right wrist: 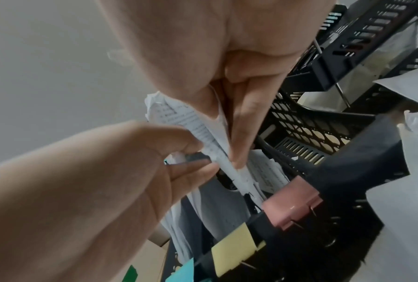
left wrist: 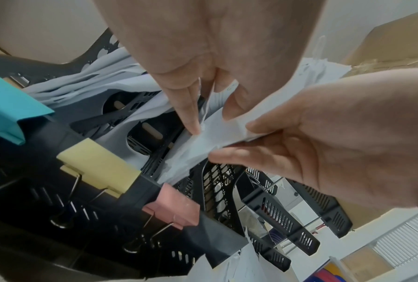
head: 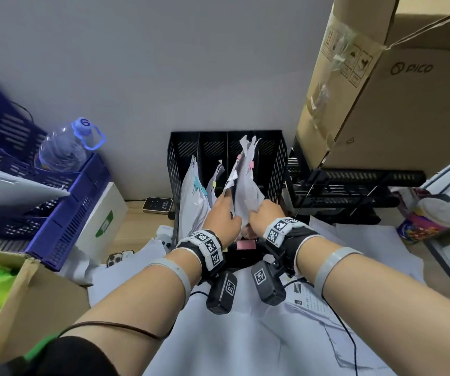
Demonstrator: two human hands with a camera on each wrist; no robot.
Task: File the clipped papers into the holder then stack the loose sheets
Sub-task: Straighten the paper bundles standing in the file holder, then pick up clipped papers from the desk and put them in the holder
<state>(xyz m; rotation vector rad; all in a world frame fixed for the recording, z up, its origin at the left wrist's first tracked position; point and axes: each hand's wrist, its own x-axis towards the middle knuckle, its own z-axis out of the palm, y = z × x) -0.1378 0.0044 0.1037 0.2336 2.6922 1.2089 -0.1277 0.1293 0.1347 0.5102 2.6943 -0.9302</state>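
Observation:
A black mesh file holder with three slots stands against the wall. Its left and middle slots hold clipped papers. Over the right slot, both hands hold one white bundle carrying a pink clip. My left hand pinches the bundle's lower left edge. My right hand pinches its lower right edge between thumb and fingers. The bundle's bottom end is hidden behind the hands. Loose sheets lie spread on the desk below my wrists.
Pink, yellow and teal binder clips sit on the holder's front rim. Blue crates and a water bottle stand left. A black tray rack under a cardboard box stands right. A phone lies front left.

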